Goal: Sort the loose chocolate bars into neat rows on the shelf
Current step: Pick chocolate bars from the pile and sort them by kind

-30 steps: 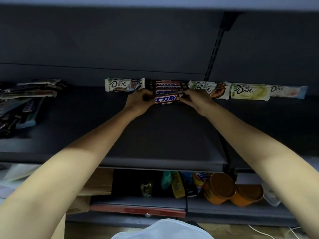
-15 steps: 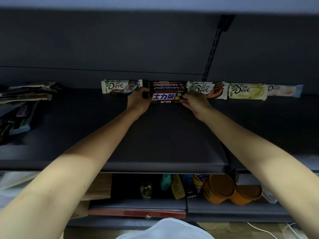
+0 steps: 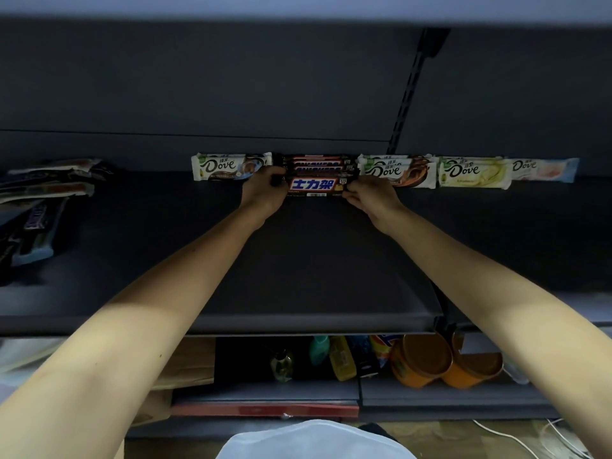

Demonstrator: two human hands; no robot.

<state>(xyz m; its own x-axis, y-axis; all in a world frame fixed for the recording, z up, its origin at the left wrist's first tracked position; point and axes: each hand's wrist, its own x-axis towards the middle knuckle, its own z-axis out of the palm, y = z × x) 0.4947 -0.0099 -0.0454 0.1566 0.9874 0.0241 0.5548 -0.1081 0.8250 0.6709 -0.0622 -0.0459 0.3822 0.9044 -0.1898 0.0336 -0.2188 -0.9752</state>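
While the fingers (image 3: 275,176) of the left hand (image 3: 263,195) are curling round the 9 o'clock end of the front Snickers bar (image 3: 313,185), the fingertips (image 3: 350,191) of the right hand (image 3: 374,199) are pinching its 3 o'clock end. Both sets are clamping on the wrapper. The bar is lying level, label up, blue characters on white, barcode along the near edge. It is sitting at 12 o'clock on the shelf (image 3: 314,260), close to the back panel. It is touching the Snickers stack (image 3: 318,164) just behind it, where several bars are lying edge to edge. A white Dove bar (image 3: 227,166) is lying at 9 o'clock of that stack, its near end partly behind the left knuckles. Running toward 3 o'clock are the brown-marked Dove bars (image 3: 397,172), two or more stacked, then a yellow-green Dove bar (image 3: 473,172), then a pale pink-and-blue Dove bar (image 3: 544,169), all in one line against the back. Both forearms are reaching in from 7 and 5 o'clock, bare. Far out at 9 o'clock a loose pile (image 3: 43,193) of bars is lying jumbled, wrappers overlapping at odd angles; brands there are too dim to read. A slotted upright (image 3: 410,91) is rising at 1 o'clock. On the lower shelf at 6 o'clock are small bottles (image 3: 341,356), with orange tubs (image 3: 427,359) tipped on their sides toward 5 o'clock. A white garment (image 3: 314,440) is showing at the bottom edge.
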